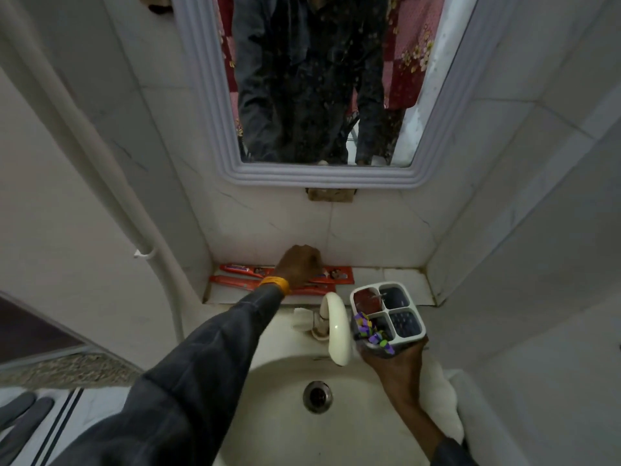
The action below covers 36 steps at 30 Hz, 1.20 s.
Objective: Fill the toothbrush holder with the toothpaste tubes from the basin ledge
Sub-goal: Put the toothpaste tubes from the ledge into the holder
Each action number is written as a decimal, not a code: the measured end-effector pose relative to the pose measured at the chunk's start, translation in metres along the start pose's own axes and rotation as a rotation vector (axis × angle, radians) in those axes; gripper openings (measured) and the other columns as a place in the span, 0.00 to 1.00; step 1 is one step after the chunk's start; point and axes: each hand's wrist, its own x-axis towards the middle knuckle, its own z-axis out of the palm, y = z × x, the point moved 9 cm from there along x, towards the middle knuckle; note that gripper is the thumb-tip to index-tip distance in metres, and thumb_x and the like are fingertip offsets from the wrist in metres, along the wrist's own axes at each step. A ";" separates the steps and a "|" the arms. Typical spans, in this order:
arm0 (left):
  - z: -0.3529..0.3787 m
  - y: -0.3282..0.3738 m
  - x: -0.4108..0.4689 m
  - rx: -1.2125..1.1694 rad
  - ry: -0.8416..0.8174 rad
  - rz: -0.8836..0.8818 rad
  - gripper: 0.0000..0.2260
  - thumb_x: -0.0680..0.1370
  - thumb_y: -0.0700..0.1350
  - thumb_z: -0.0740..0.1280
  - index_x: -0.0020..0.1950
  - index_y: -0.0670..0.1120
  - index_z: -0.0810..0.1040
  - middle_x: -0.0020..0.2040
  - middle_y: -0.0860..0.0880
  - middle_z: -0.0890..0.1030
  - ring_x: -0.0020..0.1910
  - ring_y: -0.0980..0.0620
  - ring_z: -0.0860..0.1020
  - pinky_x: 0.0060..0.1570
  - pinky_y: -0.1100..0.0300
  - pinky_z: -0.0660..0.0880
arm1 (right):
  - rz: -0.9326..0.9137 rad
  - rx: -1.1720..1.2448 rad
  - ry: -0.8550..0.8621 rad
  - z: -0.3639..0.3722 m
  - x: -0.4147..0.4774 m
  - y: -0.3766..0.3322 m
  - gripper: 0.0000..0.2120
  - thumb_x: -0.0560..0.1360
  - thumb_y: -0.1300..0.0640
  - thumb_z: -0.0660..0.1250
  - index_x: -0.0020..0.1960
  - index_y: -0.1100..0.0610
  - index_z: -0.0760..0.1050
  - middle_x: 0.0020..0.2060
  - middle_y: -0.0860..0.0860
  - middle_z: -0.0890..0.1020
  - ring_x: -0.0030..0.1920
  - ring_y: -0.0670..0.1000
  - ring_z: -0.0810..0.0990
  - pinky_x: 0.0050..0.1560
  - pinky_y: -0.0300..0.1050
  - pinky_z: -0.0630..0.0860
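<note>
At the far left of the frame a pale pipe (pixel 111 183) runs down the tiled wall. Left of centre, a dark sleeve (pixel 188 358) reaches up from the lower left toward the basin ledge (pixel 396 280), ending in an orange wristband (pixel 275 283). The left hand (pixel 297 265) rests knuckles-up on the red toothpaste tubes (pixel 336 276), which lie flat on the ledge against the back wall, 1 behind the other; its fingers curl down over them, but whether they actually grip a tube cannot be told. Above, in the upper centre, a mirror (pixel 208 105) in a ribbed frame hangs on the wall. Below the ledge at centre, a cream tap (pixel 337 327) arcs over the white basin (pixel 279 375), with the drain (pixel 317 396) in the lower middle. Just right of the tap, the right hand (pixel 395 361) holds the toothbrush holder (pixel 386 314) from underneath, fingers wrapped around its base, lifted in front of the ledge. The holder is white with 4 compartments: something reddish sits in the upper-left one, and a purple-and-green item (pixel 371 332) pokes out of the lower-left one
</note>
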 end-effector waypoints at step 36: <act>0.039 0.147 -0.010 -0.123 -0.191 0.288 0.15 0.75 0.47 0.72 0.56 0.39 0.80 0.53 0.40 0.85 0.50 0.42 0.84 0.54 0.48 0.81 | -0.049 0.053 -0.024 -0.004 -0.003 -0.007 0.52 0.58 0.78 0.84 0.71 0.47 0.68 0.61 0.33 0.83 0.61 0.37 0.84 0.57 0.32 0.80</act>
